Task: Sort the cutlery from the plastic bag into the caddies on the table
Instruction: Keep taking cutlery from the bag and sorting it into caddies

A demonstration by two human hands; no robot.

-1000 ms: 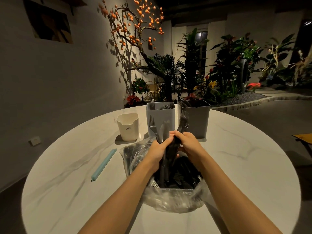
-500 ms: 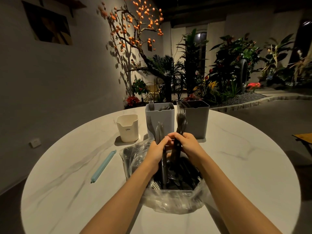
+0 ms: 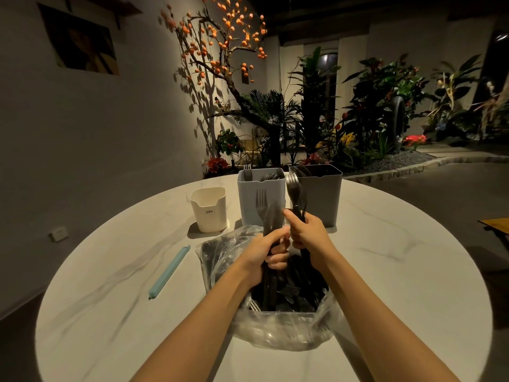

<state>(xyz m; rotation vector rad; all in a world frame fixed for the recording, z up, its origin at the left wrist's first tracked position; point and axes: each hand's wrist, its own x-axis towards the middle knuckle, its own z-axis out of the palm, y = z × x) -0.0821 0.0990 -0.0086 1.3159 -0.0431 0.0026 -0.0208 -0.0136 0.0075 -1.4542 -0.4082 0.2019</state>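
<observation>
Dim, warm light pools on the round table (image 3: pixel 385 271) — corners dark, edges bowed by the wide lens.

We've got a round white marble-look table (image 3: pixel 399 271). Sitting on it: a small cream plastic cup (image 3: pixel 209 210) far left, a light grey caddy (image 3: pixel 260 201) beside a dark grey caddy (image 3: pixel 321 195), a pale blue bag clip (image 3: pixel 169 271) on the left, and a crinkly clear plastic bag (image 3: pixel 278 326) nearest us.

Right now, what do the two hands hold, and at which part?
Left hand: dark plastic fork bundle, gripped mid-handle. Right hand: dark plastic spoons and forks, also by the handles.
</observation>
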